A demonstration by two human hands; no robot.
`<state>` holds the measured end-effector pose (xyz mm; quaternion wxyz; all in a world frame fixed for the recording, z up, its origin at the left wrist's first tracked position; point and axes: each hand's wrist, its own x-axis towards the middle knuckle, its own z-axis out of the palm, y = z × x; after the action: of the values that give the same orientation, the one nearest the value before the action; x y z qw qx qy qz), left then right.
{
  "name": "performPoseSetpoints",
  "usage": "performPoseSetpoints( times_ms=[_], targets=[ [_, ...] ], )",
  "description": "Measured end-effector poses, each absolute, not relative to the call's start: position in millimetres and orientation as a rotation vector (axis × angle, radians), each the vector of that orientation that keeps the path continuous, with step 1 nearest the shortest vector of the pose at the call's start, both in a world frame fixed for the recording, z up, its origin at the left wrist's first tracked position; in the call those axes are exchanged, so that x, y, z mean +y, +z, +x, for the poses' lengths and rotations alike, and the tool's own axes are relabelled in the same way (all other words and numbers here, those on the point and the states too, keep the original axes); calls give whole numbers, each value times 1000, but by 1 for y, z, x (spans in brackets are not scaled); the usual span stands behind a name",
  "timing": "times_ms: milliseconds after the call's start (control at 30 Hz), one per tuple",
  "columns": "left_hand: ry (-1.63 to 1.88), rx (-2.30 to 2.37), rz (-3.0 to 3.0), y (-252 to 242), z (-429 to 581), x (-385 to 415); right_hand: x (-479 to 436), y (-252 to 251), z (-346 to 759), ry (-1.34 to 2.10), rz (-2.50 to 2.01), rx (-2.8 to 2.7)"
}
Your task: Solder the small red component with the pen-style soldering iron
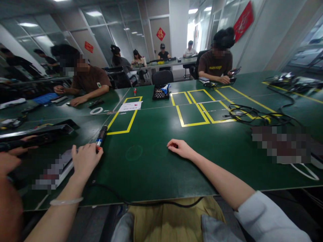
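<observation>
Left hand (87, 156): palm down on the left of the green table (153, 131), fingers partly spread, thumb and forefinger at the near end of the tool (101, 135). Can't tell if it's pinching or only touching; some fingertips hidden. Tool: dark, blue and silver bands, orange near end, lies aslant just outside the near left corner of the taped box (118, 132). Pixelated item (54, 171) just left of the hand.

Right hand (180, 149): mid-table, well apart from the tool, fingers curled in loosely toward the thumb, inside of the grip hidden.

Writing: "wassup" in yellow on a brown shirt (208, 63) across the table; 福 on the red diamond sign (160, 34) on the door. Paper (130, 106) on the taped box: print too small. Banner (244, 22) upper right: character unreadable.
</observation>
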<state>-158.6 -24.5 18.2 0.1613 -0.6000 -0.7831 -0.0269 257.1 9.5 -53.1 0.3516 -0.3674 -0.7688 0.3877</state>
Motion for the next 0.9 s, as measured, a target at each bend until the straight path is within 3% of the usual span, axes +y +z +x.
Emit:
performPoseSetpoints(
  times_ms=[100,367,500,900],
  targets=[
    [-215,-2223,-1931,20,-128,-15,10,-53,257,996,-951,-1998],
    [-1050,-2112,-3065,1,23,1,11,-55,258,1107,-899,-1934],
    [-1222,-2082,-3410,-12,64,3,11,-54,258,1186,-822,-1903],
    [-1618,-2201,-3285,-37,55,7,11,-57,256,1204,-822,-1845]
  ],
)
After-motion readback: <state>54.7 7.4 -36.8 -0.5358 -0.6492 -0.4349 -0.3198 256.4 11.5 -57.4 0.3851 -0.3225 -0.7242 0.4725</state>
